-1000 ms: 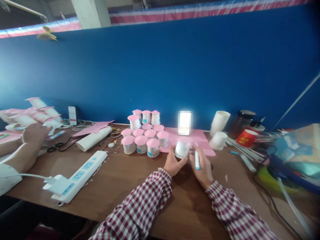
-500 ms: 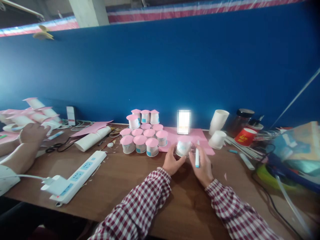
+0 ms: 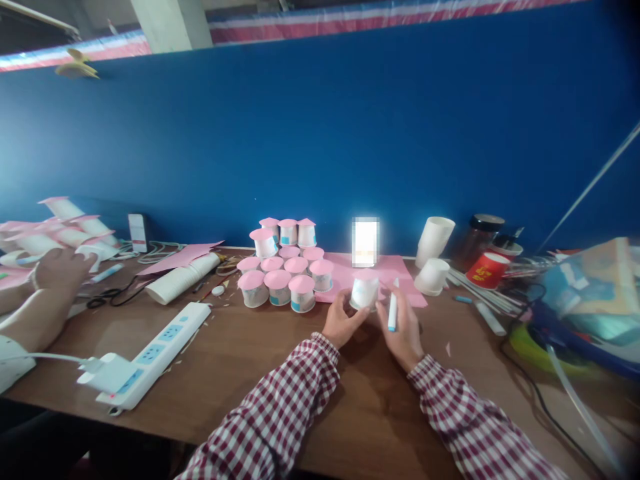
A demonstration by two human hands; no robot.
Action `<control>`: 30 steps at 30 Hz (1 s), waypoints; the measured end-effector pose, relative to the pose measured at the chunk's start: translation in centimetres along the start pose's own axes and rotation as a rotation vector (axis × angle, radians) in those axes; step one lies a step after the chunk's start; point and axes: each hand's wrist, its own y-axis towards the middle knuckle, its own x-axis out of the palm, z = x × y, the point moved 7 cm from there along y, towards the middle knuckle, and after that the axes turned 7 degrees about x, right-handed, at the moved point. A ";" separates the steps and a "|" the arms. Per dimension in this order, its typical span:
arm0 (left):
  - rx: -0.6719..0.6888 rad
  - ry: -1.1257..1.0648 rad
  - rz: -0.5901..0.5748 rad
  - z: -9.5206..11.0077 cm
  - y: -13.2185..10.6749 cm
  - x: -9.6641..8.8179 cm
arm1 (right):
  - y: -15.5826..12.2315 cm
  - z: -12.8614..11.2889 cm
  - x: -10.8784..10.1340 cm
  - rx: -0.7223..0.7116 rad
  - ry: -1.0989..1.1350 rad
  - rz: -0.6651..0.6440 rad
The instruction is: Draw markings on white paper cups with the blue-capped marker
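An upside-down white paper cup [image 3: 365,291] with faint bluish marks stands between my hands on the brown table. My left hand [image 3: 344,321] grips it from the left, thumb on the near side. At the cup's right side are the fingertips of my right hand [image 3: 404,330], which also holds a white marker [image 3: 393,312] with a blue end. To the left stand several upturned paper cups with pink paper tops [image 3: 270,283], some stacked behind. A pink sheet [image 3: 400,270] lies beyond my hands.
A bright, blurred-out screen [image 3: 366,243] stands behind the cup. White cups [image 3: 433,275], a red cup [image 3: 489,270] and a cluttered basket [image 3: 565,353] are on the right. Leftward lie a power strip [image 3: 157,353], a cup stack [image 3: 183,277] and another person's hand [image 3: 63,273].
The whole view has shifted slightly. The cup between my hands looks turned a little, with its marks fainter. Both hands keep their places around it.
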 end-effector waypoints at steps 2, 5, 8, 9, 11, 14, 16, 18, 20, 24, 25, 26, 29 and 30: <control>0.003 0.018 -0.009 0.2 0.0 0.0 | 0.0 0.0 0.0 -0.004 -0.001 0.000; 0.026 0.129 -0.002 0.6 -0.1 -0.4 | 0.0 -0.2 0.1 -0.018 -0.001 -0.016; 0.049 0.263 0.023 1.0 0.0 -0.9 | -0.1 -0.3 0.2 -0.024 -0.004 -0.032; 0.054 0.280 0.021 1.0 0.0 -1.0 | -0.1 -0.4 0.2 -0.025 -0.003 -0.032; 0.064 0.287 0.008 1.0 0.1 -1.0 | -0.2 -0.4 0.2 -0.031 -0.006 -0.029; 0.057 0.282 -0.002 0.8 0.1 -0.9 | -0.4 -0.5 -0.1 -0.043 -0.018 -0.002; 0.051 0.251 0.019 0.9 -0.1 -1.0 | -0.4 -0.3 -0.5 -0.038 -0.022 0.033; 0.045 0.200 0.061 1.2 -0.4 -1.3 | -0.2 0.1 -0.9 -0.023 -0.018 0.062; 0.018 0.149 0.106 1.7 -1.1 -1.8 | -0.1 0.4 -1.1 -0.016 -0.009 0.072; -0.048 0.062 0.092 3.2 -3.3 -3.4 | 0.2 0.9 -1.4 -0.038 -0.017 0.099; -0.048 0.072 0.107 3.6 -3.9 -4.3 | 0.2 1.0 -1.3 -0.042 -0.022 0.097; -0.048 0.099 0.105 4.0 -4.6 -5.3 | 0.2 1.0 -1.2 -0.047 -0.026 0.088; -0.033 0.309 0.153 5.2 -6.3 -9.6 | 0.2 1.0 -1.0 -0.054 -0.026 0.069; -0.025 0.426 0.175 5.6 -6.7 -11.2 | 0.2 1.0 -0.9 -0.048 -0.030 0.066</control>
